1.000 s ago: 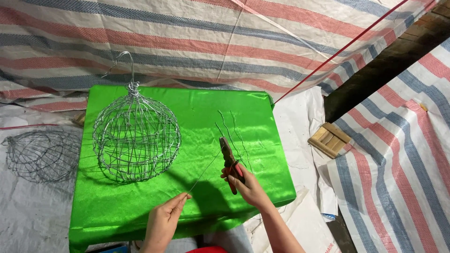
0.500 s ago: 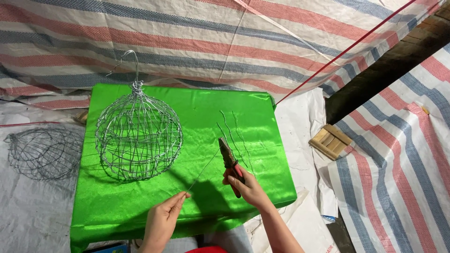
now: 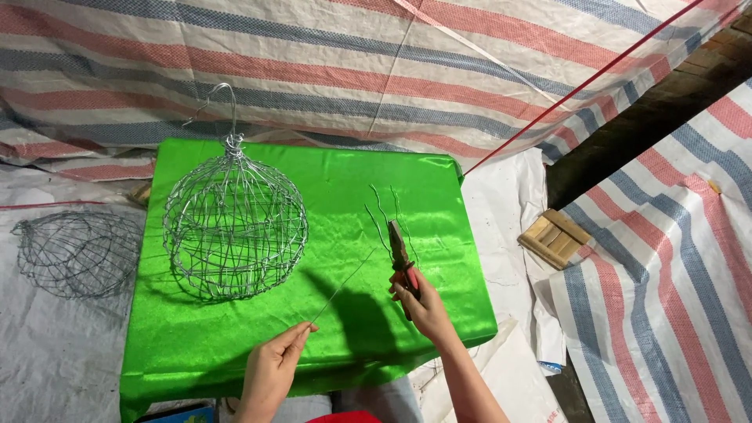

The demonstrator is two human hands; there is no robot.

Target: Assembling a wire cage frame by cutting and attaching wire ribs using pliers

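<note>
My left hand [image 3: 272, 368] pinches the near end of a thin straight wire [image 3: 345, 283] that runs up and to the right over the green cloth. My right hand [image 3: 424, 304] grips red-handled pliers [image 3: 400, 256], jaws pointing away from me, close to the wire's far end. Several loose bent wires [image 3: 382, 210] lie just beyond the pliers. A round silver wire cage [image 3: 233, 225] with a hook on top stands upright on the left half of the green-covered table [image 3: 329, 176].
A second, darker wire cage [image 3: 74, 252] lies on the white ground sheet left of the table. A small wooden slatted block [image 3: 554, 237] rests on the right. Striped tarpaulin [image 3: 352, 70] hangs behind, and a red cord [image 3: 580, 82] crosses diagonally.
Both hands have hardly shifted; the pliers have tilted slightly more upright along the wire. The cage stands as before.
</note>
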